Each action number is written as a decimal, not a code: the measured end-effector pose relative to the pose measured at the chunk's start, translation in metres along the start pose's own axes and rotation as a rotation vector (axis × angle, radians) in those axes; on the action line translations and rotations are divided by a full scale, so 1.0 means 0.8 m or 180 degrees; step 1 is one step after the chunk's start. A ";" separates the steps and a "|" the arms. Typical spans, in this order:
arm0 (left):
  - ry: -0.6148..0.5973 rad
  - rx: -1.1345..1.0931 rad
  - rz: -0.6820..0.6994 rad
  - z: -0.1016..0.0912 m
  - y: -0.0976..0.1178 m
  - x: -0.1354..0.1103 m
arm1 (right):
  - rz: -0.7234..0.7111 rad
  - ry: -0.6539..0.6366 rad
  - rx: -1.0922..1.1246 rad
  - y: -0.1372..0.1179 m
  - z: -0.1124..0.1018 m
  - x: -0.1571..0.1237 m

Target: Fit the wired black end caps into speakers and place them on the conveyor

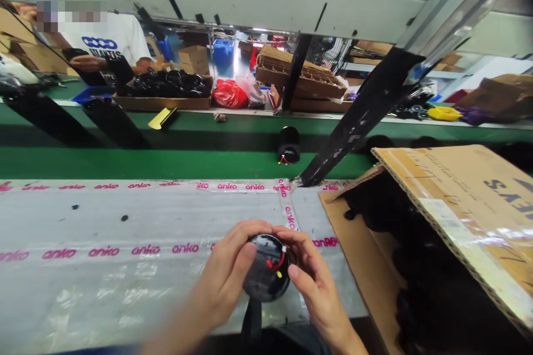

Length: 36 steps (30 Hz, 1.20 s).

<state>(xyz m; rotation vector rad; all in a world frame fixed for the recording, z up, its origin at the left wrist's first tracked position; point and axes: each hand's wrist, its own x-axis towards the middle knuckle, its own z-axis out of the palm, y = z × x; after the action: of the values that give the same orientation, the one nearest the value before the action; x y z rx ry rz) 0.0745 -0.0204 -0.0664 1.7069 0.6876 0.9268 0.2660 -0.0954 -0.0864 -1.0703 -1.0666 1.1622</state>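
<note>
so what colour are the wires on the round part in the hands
Red wires, one yellow bit, on the black round part; head view shows them.

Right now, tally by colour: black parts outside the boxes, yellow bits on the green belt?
Black: 2, held part between left hand and right hand, belt part on green belt
Yellow: 1, yellow piece at the far edge
Total: 3; dark shapes behind cardboard box unclear

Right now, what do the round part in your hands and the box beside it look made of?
The round part: likely black moulded plastic, semi-gloss, as light glints on its face. The box: brown corrugated cardboard, matte; fluting shows along its cut edge.
</note>
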 end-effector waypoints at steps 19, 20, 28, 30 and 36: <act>0.0042 -0.0108 -0.0679 -0.007 0.019 0.017 | 0.0085 0.0430 -0.0279 -0.019 0.012 -0.008; 0.0080 -0.0050 -0.0628 -0.007 0.018 0.016 | 0.0097 0.0371 -0.0353 -0.021 0.010 -0.007; 0.0232 -0.0543 -0.0760 0.006 -0.016 -0.014 | 0.0158 0.0441 -0.0505 -0.020 0.000 0.005; 0.0473 -0.0539 -0.0714 0.014 -0.023 -0.028 | 0.0237 0.0573 -0.0373 -0.015 0.002 0.002; 0.0937 -0.0297 -0.0830 0.028 -0.024 -0.045 | 0.0389 0.0688 -0.0371 -0.007 0.010 -0.015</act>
<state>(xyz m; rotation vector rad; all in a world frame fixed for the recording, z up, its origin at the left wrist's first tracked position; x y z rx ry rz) 0.0737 -0.0551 -0.0981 1.3724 1.0191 1.0159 0.2582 -0.1071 -0.0804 -1.3363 -0.9181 1.0624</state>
